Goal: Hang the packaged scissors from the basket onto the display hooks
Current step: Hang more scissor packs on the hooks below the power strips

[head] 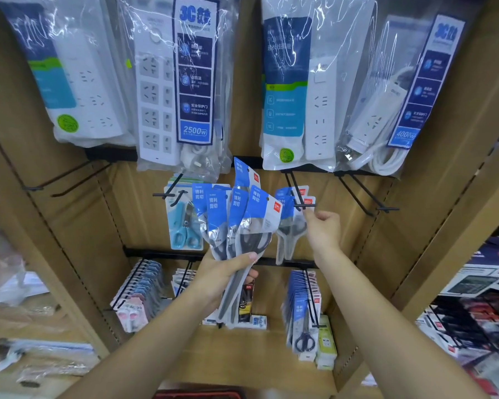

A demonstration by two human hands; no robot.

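Packaged scissors (pixel 238 217): a fan of blue-headed packs at centre frame, gripped by their lower ends in the left hand (pixel 225 273). Right hand (pixel 324 230) sits just right of them, fingers curled at the tip of the display hook (pixel 298 195), where hung packs (pixel 288 226) already sit. Cannot tell whether it pinches anything.

Best approach: peel off one pack, line its hole up with the hook tip, then slide it back.

Surroundings: brown back panel (pixel 133 203); bagged power strips (pixel 182 82) above; bare hooks (pixel 366 194) to the right.
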